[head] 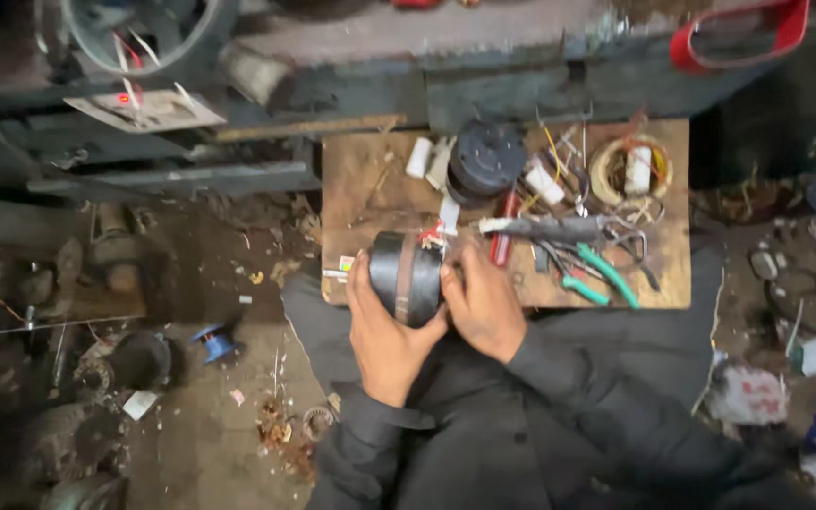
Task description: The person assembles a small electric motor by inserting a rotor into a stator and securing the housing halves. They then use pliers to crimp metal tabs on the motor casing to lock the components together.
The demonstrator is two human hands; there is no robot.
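At frame centre, the motor (406,278) rests at the near edge of the board (370,179). Left hand (384,335) clamps fingers round its casing; right hand (484,307) closes on its end. Keep the casing steady; avoid straining the wires (434,234).

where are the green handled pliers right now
In the head view the green handled pliers lie on the wooden board, lower right part, just right of the right hand and below the grey tool.
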